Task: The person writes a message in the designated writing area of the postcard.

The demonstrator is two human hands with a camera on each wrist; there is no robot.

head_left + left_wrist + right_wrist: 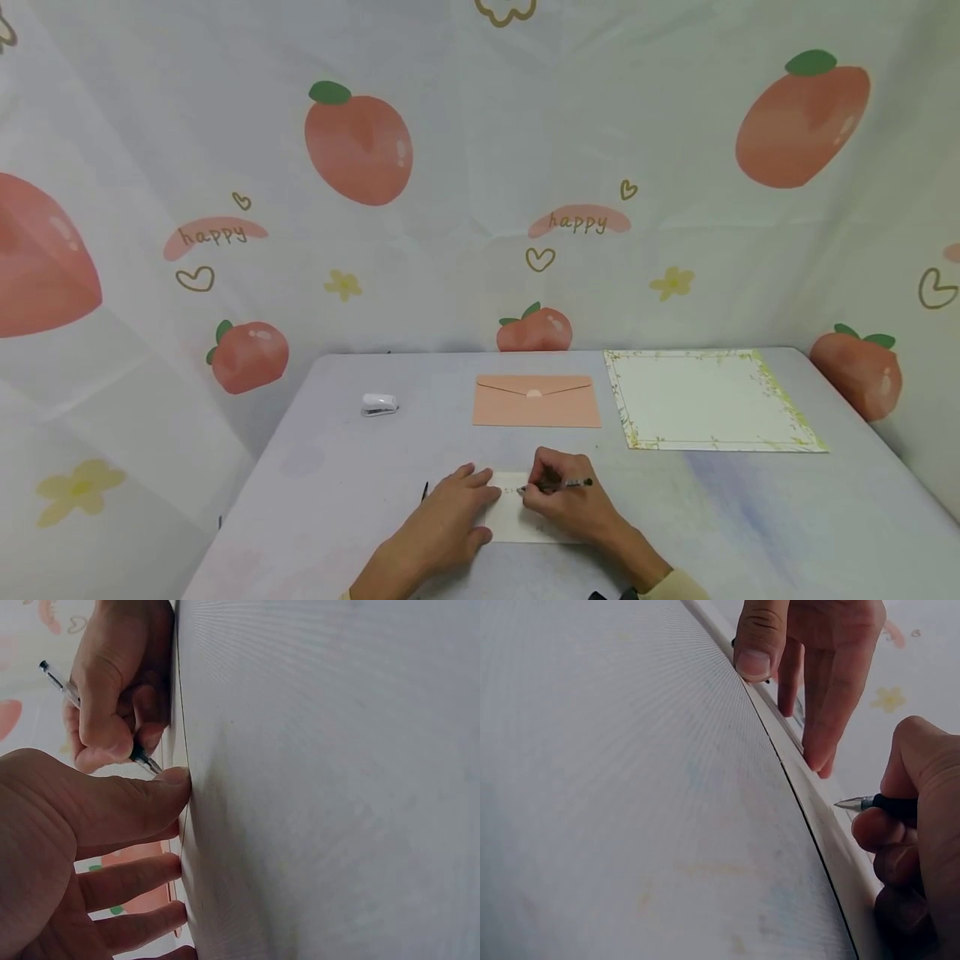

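Observation:
My right hand (pixel 573 500) pinches a pen (pixel 564 483), its tip at the upper part of a small cream card (pixel 517 521). A few handwritten marks show on the card beside the tip, and a small mark lies lower down. With fingers spread, my left hand (pixel 453 512) rests on the card's left side, thumb at its lower left edge. In the left wrist view the thumb (pixel 150 799) presses near the card's edge. Seen from the right wrist, the pen's metal tip (pixel 849 803) points at the card's surface.
Beyond the card lies a peach-coloured envelope (pixel 536 410). A white stapler (pixel 379 405) sits at the back left of the table (pixel 315 500). A large sheet with a floral border (pixel 712 404) lies at the back right. Behind hangs a peach-printed curtain (pixel 450 250).

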